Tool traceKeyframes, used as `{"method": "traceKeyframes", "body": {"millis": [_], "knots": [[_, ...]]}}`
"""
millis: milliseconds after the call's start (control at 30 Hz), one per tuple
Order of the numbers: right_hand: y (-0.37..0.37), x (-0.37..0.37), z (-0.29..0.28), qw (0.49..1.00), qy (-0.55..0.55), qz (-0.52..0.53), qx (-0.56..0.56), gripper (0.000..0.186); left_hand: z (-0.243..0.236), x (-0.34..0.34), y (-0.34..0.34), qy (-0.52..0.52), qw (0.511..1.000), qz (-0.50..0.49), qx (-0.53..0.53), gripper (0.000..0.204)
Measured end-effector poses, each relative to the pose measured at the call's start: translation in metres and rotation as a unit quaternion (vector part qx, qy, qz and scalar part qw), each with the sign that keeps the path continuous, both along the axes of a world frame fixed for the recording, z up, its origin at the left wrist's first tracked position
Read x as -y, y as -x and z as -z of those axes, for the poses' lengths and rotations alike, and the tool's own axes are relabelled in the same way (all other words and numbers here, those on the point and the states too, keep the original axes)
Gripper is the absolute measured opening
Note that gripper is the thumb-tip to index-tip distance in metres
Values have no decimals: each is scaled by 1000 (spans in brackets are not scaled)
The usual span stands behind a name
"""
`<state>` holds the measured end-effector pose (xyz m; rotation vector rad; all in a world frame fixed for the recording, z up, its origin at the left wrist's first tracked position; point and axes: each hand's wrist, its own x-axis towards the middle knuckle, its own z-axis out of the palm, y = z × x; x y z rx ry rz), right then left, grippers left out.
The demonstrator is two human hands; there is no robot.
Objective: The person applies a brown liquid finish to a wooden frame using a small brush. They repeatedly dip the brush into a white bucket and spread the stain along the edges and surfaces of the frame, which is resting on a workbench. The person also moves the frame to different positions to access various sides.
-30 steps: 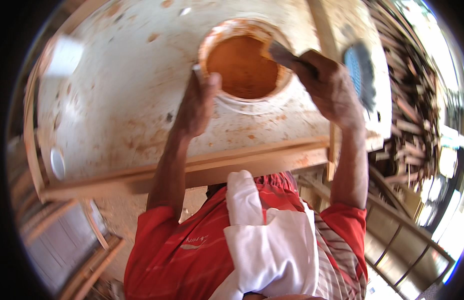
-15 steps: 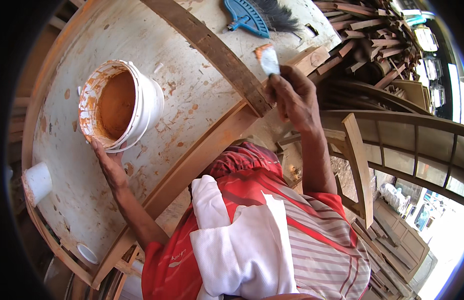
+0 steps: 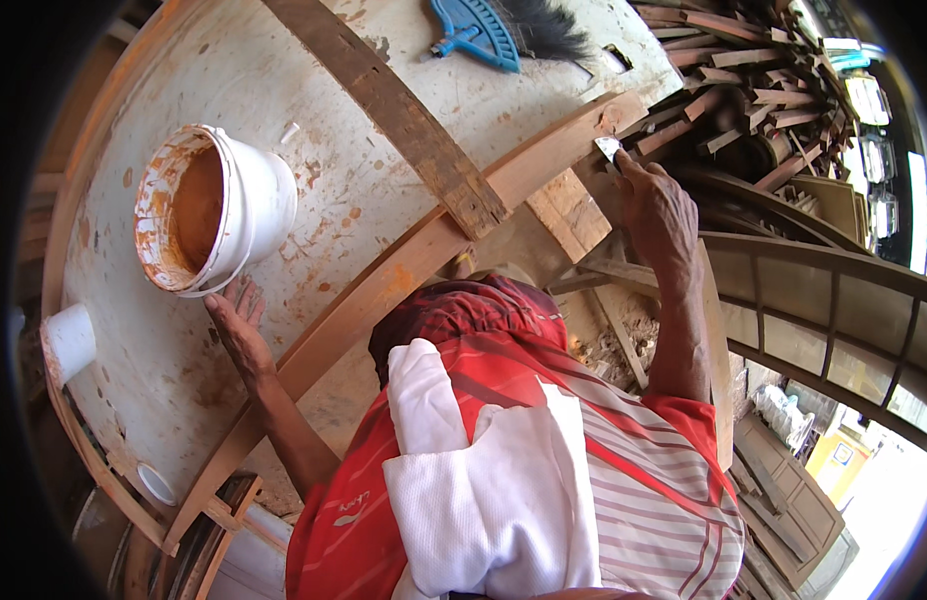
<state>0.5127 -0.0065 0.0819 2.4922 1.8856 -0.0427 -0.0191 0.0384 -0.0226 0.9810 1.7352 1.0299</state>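
A white bucket (image 3: pixel 262 200) with orange-brown putty (image 3: pixel 198 210) inside sits tilted on the stained white board, its opening toward the left. Just below its rim lies my left hand (image 3: pixel 242 325), fingers spread and holding nothing. My right hand (image 3: pixel 659 205) is closed round a putty knife (image 3: pixel 610 148); the fingers hide its handle. The blade is at the near edge of the frame's light wooden rail (image 3: pixel 564 145), toward its right end. Orange putty marks show on the rail left of the darker crosspiece (image 3: pixel 404 110).
A blue brush with black bristles (image 3: pixel 479 35) lies at the far side of the board. A white cup (image 3: pixel 70 343) and a round white lid (image 3: pixel 157 484) are at the left. Piled wood strips (image 3: pixel 754 60) and a curved paned frame (image 3: pixel 824 300) stand at the right.
My left hand has let go of the bucket rim and opened beside it. My right hand has moved right, bringing the putty knife from above the rail to its edge near the right end.
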Motion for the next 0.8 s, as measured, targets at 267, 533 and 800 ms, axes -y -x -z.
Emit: {"method": "traceKeyframes", "body": {"millis": [267,533,800], "knots": [[-22,-23,-8,999,23,-44,-16,38,-2,-3,-9,17,999,31,-40,94],[-26,-22,-29,997,55,-51,-35,39,12,-5,-3,43,997,35,-50,101],[-46,-25,-9,996,25,-77,-43,39,-30,20,-2,57,977,109,-173,91]]}}
